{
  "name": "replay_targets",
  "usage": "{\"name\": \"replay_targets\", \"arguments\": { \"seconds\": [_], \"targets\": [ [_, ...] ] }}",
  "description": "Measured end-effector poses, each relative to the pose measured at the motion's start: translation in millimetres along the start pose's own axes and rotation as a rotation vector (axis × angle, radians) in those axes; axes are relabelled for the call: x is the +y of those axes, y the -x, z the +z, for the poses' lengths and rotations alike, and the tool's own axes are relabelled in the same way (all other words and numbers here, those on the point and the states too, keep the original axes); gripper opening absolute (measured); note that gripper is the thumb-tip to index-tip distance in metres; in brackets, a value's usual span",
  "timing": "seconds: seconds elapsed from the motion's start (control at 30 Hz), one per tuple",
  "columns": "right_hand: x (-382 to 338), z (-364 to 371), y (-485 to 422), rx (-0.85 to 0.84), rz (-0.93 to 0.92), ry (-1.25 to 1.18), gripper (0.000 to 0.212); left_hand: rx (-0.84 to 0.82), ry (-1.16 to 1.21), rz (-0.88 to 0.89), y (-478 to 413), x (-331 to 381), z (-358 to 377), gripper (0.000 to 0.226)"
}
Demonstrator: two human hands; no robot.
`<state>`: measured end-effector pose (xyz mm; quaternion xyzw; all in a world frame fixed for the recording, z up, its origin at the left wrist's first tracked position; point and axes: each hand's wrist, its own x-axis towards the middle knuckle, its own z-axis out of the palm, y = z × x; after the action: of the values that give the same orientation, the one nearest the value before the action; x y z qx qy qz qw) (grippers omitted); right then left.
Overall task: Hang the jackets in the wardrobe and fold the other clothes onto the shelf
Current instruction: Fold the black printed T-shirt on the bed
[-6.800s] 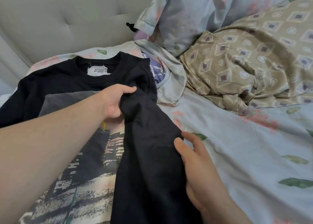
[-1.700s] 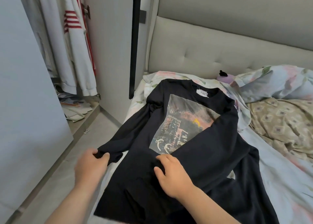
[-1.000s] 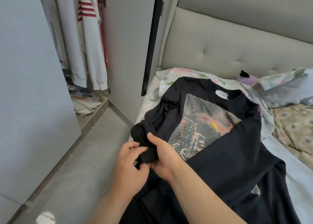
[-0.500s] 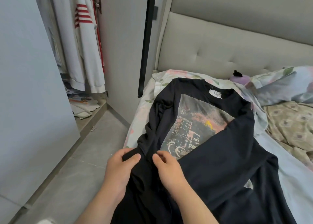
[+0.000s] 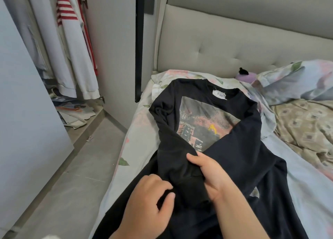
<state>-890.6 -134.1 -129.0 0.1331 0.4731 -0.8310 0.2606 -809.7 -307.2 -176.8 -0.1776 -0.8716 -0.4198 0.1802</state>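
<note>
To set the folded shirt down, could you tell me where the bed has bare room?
A sheet strip lies bare between the shirt and the bed's left edge, another between shirt and quilt. The pillow end and the shirt-covered middle are crowded.

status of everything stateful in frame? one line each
black shirt, lying print up on the bed, right side folded over the print, left sleeve bunched inward
left hand, pinches the sleeve cloth
right hand, grips the same sleeve bunch
wardrobe, open
white jacket, hanging inside the wardrobe
blanket, crumpled on the bed
</note>
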Motion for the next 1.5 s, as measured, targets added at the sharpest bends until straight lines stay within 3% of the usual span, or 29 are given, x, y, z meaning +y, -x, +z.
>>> {"name": "replay_targets", "arguments": {
  "seconds": [0.07, 0.13, 0.27, 0.33, 0.4, 0.47, 0.53, 0.63, 0.67, 0.77, 0.9, 1.0, 1.13, 1.23, 1.33, 1.43, 1.5],
  "targets": [
    [-8.9, -6.1, 15.1, -0.042, -0.046, 0.077, 0.035, -0.093, -0.041, -0.132, 2.8, -6.1, 0.8, 0.008],
    [-12.2, -3.7, 30.3, -0.029, -0.06, 0.305, 0.034, -0.187, 0.072, -0.369, 3.9, -9.0, 5.4, 0.01],
    [-19.4, 18.7, 58.1, -0.098, -0.17, 0.735, 0.032, 0.114, 0.713, -0.873, -17.1, -11.0, 10.1, 0.023],
    [-20.4, 30.5, 72.1, -0.176, -0.225, 0.897, 0.03, 0.081, 0.992, -0.95, -36.3, -13.1, 6.0, 0.037],
    [-10.7, 36.8, 79.9, -0.238, -0.31, 1.214, 0.024, 0.029, 1.143, -1.008, -57.3, -11.6, -0.9, 0.047],
    [-0.3, 37.3, 82.5, -0.28, -0.291, 1.5, 0.033, -0.065, 1.175, -1.058, -74.7, -7.9, -3.3, 0.037],
    [7.0, 29.8, 79.3, -0.22, -0.19, 1.407, 0.038, -0.121, 1.119, -1.125, -82.5, -8.0, -0.3, 0.029],
    [23.3, 0.1, 56.5, 0.262, -0.251, 1.073, 0.021, -0.129, 1.153, -1.245, -75.9, -15.9, 6.4, 0.037],
    [31.5, -5.0, 50.2, 0.369, -0.183, 1.022, 0.026, -0.119, 1.168, -1.275, -72.0, -18.0, 8.2, 0.037],
    [61.0, -10.9, 33.1, 0.355, 0.02, 0.814, 0.058, -0.076, 1.183, -1.293, -62.7, -23.8, 14.3, 0.035],
    [59.6, -7.7, 28.8, 0.258, -0.024, 0.515, 0.035, -0.075, 1.28, -1.281, -56.9, -31.2, 18.0, 0.036],
    [35.6, -14.0, 41.5, 0.148, -0.088, 0.265, 0.02, 0.022, 1.425, -1.225, -64.1, -34.2, 20.4, 0.04],
    [-7.4, -40.0, 86.2, 0.113, -0.174, 0.042, 0.038, 0.134, 1.322, -1.178, -77.6, -41.5, 27.0, 0.038],
    [-31.6, -78.0, 112.6, 0.275, -0.117, 0.072, 0.042, 0.176, 1.128, -1.104, -87.9, -37.8, 25.2, 0.014],
    [-36.9, -115.7, 125.1, 0.552, 0.052, 0.46, 0.032, 0.108, 0.819, -1.018, -92.5, -35.2, 25.7, 0.008],
    [-32.6, -146.7, 127.6, 0.63, 0.187, 1.03, 0.013, -0.03, 0.44, -0.935, -89.1, -35.4, 30.3, 0.042],
    [-36.7, -156.7, 122.9, 0.636, 0.273, 1.3, 0.009, -0.101, 0.331, -0.874, -91.6, -35.5, 32.7, 0.023]
  ]
}}
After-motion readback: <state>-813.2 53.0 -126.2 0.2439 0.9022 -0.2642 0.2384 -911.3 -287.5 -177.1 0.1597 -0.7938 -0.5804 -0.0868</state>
